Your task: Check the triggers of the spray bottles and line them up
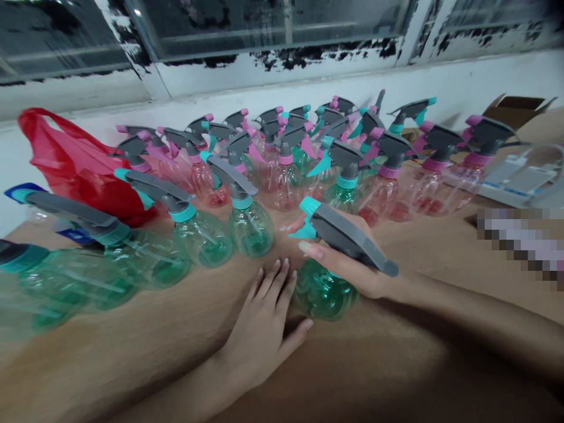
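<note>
My right hand (pixel 348 258) is wrapped round the neck of a green spray bottle (pixel 325 291) with a grey trigger head and teal nozzle, standing on the brown table (pixel 132 346). My left hand (pixel 264 329) lies flat on the table with fingers stretched out, its thumb and fingertips against the bottle's base. Just behind stand more green spray bottles (pixel 251 223) in a row.
Several pink and green spray bottles (pixel 286 170) crowd the back of the table up to the white wall. A red plastic bag (pixel 74 164) sits at the left. A cardboard box (pixel 515 108) and white packets (pixel 520 176) lie at the right.
</note>
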Demonstrator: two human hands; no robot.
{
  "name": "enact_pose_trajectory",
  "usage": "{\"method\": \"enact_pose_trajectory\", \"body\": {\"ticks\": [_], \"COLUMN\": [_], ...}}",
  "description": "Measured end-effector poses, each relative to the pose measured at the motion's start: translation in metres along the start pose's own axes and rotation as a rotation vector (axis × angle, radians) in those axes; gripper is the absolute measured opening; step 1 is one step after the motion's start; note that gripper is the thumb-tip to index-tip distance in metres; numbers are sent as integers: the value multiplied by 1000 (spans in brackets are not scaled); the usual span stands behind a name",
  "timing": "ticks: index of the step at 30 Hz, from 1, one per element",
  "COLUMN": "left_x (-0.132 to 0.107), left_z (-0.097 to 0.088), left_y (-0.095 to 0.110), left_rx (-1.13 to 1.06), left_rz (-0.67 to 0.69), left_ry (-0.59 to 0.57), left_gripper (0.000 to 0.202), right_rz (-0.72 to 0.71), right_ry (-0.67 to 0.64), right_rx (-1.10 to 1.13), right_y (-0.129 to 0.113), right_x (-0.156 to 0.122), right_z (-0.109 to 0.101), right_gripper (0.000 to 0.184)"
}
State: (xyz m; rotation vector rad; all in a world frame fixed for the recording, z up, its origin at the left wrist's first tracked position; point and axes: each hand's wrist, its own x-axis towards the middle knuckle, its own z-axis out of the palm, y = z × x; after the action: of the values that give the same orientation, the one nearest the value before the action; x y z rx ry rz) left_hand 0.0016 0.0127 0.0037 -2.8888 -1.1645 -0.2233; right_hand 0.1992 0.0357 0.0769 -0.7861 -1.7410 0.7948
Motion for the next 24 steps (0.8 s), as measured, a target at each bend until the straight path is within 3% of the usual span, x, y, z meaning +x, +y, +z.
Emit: {"method": "enact_pose_trajectory", "body": {"ticks": [24], "left_x": [1], "left_z": [-4], "left_y": [2], "left_rx": [-3], "left_rz": [-4], "left_ry": [-15], "left_gripper": [58], "right_rz": [-2], "right_ry": [-5], "right_rx": [34], "right_y": [0], "right_x": [0], "right_z": [-1], "right_gripper": [19]}}
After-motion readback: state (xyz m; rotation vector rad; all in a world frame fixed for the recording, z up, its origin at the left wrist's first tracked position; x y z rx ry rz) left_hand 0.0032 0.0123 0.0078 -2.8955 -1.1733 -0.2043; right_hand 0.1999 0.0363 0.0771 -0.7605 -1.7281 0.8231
